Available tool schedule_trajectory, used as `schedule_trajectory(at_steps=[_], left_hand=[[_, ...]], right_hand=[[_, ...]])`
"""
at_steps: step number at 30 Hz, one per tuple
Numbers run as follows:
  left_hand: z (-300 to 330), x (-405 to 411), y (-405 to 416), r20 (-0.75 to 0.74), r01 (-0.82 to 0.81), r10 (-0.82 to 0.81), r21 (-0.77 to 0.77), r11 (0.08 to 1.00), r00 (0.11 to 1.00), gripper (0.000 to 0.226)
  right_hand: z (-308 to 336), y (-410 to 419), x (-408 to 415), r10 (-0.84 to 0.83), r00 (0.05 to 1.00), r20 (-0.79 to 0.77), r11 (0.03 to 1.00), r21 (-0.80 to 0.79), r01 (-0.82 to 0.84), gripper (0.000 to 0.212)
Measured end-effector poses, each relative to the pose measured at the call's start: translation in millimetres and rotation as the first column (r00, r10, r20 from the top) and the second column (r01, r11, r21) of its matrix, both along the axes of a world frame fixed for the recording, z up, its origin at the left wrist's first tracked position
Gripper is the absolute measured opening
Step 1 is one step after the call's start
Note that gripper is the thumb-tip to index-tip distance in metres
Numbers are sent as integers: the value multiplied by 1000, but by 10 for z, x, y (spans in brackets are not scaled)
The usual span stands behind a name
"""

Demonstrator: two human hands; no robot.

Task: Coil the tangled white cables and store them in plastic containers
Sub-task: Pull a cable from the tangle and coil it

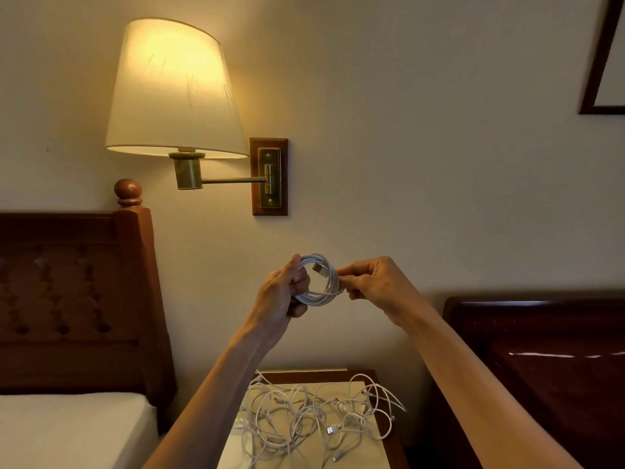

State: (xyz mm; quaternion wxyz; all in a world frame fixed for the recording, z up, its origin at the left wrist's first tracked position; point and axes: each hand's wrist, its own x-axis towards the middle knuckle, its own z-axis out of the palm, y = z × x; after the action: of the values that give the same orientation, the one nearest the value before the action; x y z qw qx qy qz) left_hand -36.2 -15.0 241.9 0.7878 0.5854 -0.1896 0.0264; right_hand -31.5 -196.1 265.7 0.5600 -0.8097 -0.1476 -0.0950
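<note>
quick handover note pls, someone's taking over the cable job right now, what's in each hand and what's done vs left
Left hand: grips the coiled white cable, held up in front of the wall.
Right hand: pinches the coil's right side.
Done: one cable looks nearly fully coiled, its USB plug lying across the loop.
Left: the tangled pile of white cables on the nightstand needs separating and coiling. No plastic containers in view, so nothing is stored yet.

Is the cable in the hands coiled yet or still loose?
Coiled: the cable forms a tight multi-loop ring, left hand gripping one side, right hand pinching the other.
</note>
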Motion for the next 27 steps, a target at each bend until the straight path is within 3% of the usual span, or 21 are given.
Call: schedule_trajectory(at_steps=[3, 11, 17, 20, 21, 22, 24, 25, 27], left_hand=[[-14, 14, -21, -42, 28, -31, -51, 998, 999, 38], [-110, 77, -95, -83, -101, 96, -64, 993, 992, 36], [-143, 10, -84, -48, -85, 86, 15, 996, 995, 41], [-179, 19, -79, 86, -223, 209, 197, 955, 974, 51], [-194, 28, -70, 225, -355, 303, 246, 902, 926, 48], [-217, 49, -43, 419, -534, 403, 266, 802, 814, 47], [-245, 89, 18, 741, -790, 444, 188, 583, 504, 45], [-252, 102, 36, 824, -845, 406, 151, 514, 394, 41], [-250, 112, 57, 907, -893, 322, 112, 435, 271, 34]], right_hand=[[18, -26, 5, 57, 998, 4, 998, -12, -57, 18], [-117, 101, -26, 202, 977, -71, 955, 236, -181, 27], [-235, 191, 20, 37, 996, 77, 967, 247, -56, 17], [-238, 191, 52, -1, 996, 91, 969, 245, -21, 18], [-239, 185, 57, 1, 996, 92, 969, 246, -24, 19], [-248, 178, 61, 0, 995, 95, 970, 240, -23, 19], [-273, 169, 64, -7, 995, 99, 973, 230, -16, 19], [-281, 167, 62, -10, 995, 99, 973, 232, -14, 19], [-295, 169, 60, -5, 995, 100, 973, 231, -18, 17]])
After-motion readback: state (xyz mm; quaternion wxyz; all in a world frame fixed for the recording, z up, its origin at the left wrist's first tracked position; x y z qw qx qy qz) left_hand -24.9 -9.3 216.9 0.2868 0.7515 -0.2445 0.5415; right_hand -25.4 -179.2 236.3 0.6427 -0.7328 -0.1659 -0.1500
